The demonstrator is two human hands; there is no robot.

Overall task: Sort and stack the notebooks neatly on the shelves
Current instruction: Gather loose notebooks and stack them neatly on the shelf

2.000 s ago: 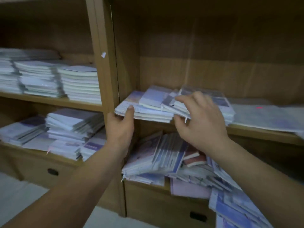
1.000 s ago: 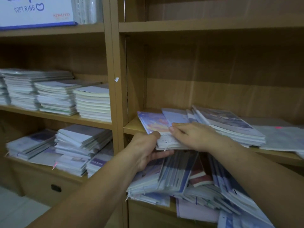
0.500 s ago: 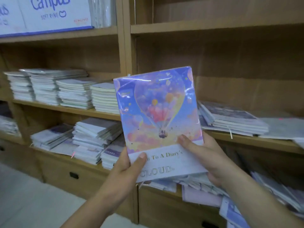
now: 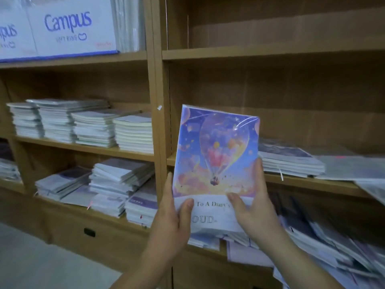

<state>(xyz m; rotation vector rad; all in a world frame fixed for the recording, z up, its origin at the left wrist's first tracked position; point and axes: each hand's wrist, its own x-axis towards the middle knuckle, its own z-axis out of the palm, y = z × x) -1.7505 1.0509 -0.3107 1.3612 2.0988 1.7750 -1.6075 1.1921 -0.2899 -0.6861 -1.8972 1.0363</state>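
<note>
Our left hand [image 4: 174,223] and right hand [image 4: 255,215] clasp one notebook [image 4: 216,155] upright; the stacks [image 4: 93,128] look neat, but the heap [image 4: 333,247] awaits sorting.

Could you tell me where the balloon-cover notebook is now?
Head view, centre: left hand and right hand hold the notebook upright before the shelf, left of a short stack.

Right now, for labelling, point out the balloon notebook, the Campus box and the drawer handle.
balloon notebook [image 4: 216,151], head view, middle of cover
Campus box [image 4: 68,22], head view, printed word
drawer handle [image 4: 89,232], head view, dark middle
</note>
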